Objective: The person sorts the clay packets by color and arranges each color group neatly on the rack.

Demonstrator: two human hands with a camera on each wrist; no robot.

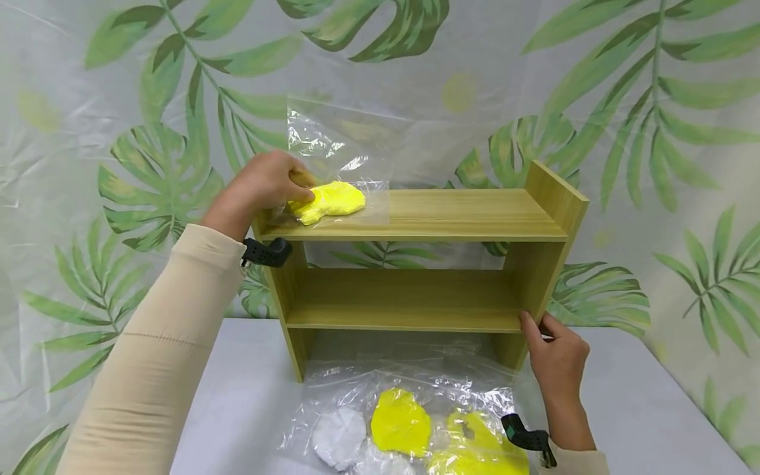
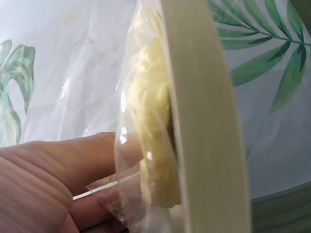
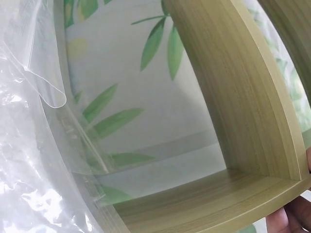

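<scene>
My left hand (image 1: 270, 181) pinches a clear plastic bag (image 1: 332, 142) with a yellow lump (image 1: 335, 200) in it, at the left end of the top shelf (image 1: 451, 211). In the left wrist view the lump (image 2: 153, 116) lies close beside a pale board edge (image 2: 204, 116), with fingers (image 2: 97, 158) at the bag. My right hand (image 1: 558, 356) grips the right side panel of the wooden shelf unit (image 1: 537, 270) near the middle shelf. Fingertips of that hand (image 3: 291, 213) show at the panel's edge in the right wrist view.
In front of the shelf unit, clear bags hold a round yellow piece (image 1: 400, 422), a white piece (image 1: 340, 437) and more yellow material (image 1: 481, 455). They lie on the white table (image 1: 237, 396). A leaf-patterned sheet (image 1: 415, 86) hangs behind.
</scene>
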